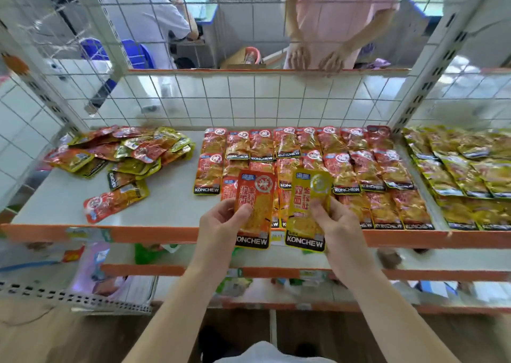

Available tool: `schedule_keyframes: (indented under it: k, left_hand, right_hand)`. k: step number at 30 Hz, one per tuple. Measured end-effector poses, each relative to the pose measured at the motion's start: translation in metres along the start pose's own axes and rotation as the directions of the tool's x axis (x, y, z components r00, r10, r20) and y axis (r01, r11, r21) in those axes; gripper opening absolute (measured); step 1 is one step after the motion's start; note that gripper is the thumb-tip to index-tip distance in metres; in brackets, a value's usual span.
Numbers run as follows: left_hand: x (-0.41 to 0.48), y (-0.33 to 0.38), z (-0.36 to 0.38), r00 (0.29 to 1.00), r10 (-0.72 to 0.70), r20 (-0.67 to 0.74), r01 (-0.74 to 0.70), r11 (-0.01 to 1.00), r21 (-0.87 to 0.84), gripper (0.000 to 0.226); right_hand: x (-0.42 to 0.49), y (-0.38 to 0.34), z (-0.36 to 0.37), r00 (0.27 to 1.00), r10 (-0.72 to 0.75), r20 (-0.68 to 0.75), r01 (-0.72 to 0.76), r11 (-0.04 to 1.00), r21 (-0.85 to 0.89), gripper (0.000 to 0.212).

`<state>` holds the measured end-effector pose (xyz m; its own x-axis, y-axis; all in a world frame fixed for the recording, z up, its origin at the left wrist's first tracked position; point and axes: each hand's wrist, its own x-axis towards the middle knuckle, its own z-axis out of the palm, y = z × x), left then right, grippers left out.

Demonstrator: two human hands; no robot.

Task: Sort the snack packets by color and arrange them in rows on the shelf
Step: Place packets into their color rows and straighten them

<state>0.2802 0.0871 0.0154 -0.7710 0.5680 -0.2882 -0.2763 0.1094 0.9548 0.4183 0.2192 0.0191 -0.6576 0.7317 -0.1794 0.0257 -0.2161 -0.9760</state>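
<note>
Left hand: grasping an upright red packet
Right hand: grasping an upright yellow packet
Shelf: red rows behind

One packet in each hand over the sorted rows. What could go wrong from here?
The yellow packet in the right hand hovers over the red rows; set straight down, it would land in the wrong colour, as the yellow rows lie further right.
The red packet in the left hand seems to hang past the shelf front edge and might drop to the lower shelves if released early.
</note>
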Motion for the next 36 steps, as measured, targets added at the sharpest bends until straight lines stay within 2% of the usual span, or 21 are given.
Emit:
schedule_keyframes:
  k: [6,10,14,16,20,27,31,33,36]
  left_hand:
    - [-0.02,-0.012,0.023,0.997,0.019,-0.071,-0.02,1.0,-0.015,0.006]
    - [-0.033,-0.014,0.028,0.989,0.003,-0.151,-0.018,0.995,-0.097,0.004]
    - [-0.036,-0.013,0.02,0.978,0.006,-0.206,-0.018,0.998,-0.057,0.006]
    - [-0.033,-0.013,0.011,0.971,0.026,-0.236,-0.033,0.999,-0.026,0.005]
    - [-0.018,-0.01,-0.013,0.953,0.082,-0.292,-0.085,0.996,0.002,0.008]
    - [0.034,-0.012,-0.063,0.937,0.093,-0.337,-0.037,0.985,0.169,0.008]
    - [0.069,-0.014,-0.083,0.95,0.079,-0.301,-0.002,0.969,0.247,0.013]
    - [0.083,-0.015,-0.089,0.955,0.093,-0.281,-0.004,0.953,0.304,0.008]
    - [0.091,-0.014,-0.093,0.961,0.17,-0.218,-0.047,0.878,0.477,0.008]
  right_hand:
    - [-0.003,-0.002,-0.023,0.999,-0.001,0.052,0.004,0.999,-0.045,0.029]
    - [-0.001,-0.005,-0.028,0.995,-0.019,0.094,0.023,0.999,-0.034,0.028]
    - [0.004,-0.001,-0.023,0.991,-0.008,0.132,0.018,0.997,-0.076,0.005]
    - [0.006,0.002,-0.016,0.99,0.011,0.14,0.001,0.996,-0.089,0.013]
    - [0.015,0.006,0.006,0.985,0.052,0.163,-0.033,0.993,-0.115,0.013]
    - [0.035,0.01,0.051,0.991,0.082,0.105,-0.066,0.987,-0.15,0.016]
    - [0.051,0.013,0.073,0.993,0.088,0.08,-0.072,0.981,-0.182,0.015]
    - [0.058,0.016,0.082,0.995,0.066,0.079,-0.049,0.978,-0.205,0.017]
    - [0.066,0.02,0.093,0.998,0.038,0.055,-0.023,0.967,-0.254,0.02]
